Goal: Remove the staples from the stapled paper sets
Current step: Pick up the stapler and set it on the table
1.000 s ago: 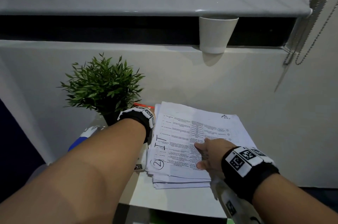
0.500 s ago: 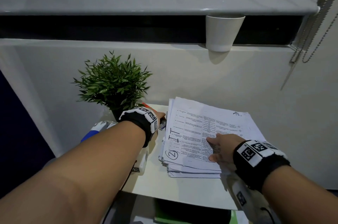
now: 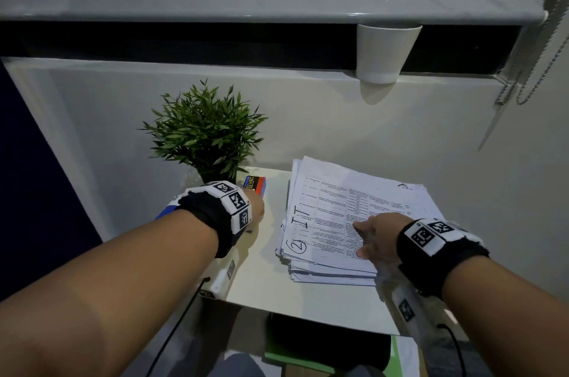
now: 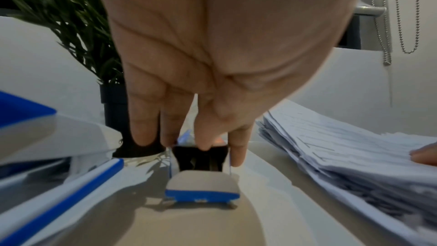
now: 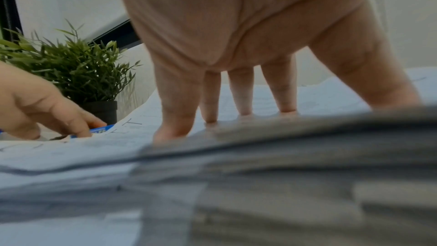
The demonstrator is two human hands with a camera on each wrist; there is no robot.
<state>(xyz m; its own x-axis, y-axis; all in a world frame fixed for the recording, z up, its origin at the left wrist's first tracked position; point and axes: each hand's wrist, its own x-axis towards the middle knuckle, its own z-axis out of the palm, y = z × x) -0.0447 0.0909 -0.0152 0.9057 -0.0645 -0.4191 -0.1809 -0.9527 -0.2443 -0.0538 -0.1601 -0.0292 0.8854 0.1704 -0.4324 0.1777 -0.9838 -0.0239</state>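
Note:
A thick stack of printed paper sets point(image 3: 332, 213) lies on the right half of a small white table point(image 3: 295, 293); the top sheet is marked "II" and a circled 2. My right hand point(image 3: 374, 235) rests flat on the stack with spread, straight fingers point(image 5: 241, 98). A white-and-blue staple remover point(image 4: 202, 184) lies on the table left of the stack. My left hand point(image 4: 203, 149) reaches down onto its far end, thumb against one side and fingers on its top and other side. In the head view my wrist band hides the remover.
A potted green plant point(image 3: 206, 136) stands at the back left, with a box of staples point(image 3: 255, 184) beside it. A blue-and-white desk tool point(image 4: 54, 149) lies left of my left hand. A white cup point(image 3: 385, 53) hangs on the ledge above. A blind chain point(image 3: 535, 68) hangs at the right.
My left hand has come down beside the paper stack onto the staple remover. The right hand stays on the stack. The head view has shifted.

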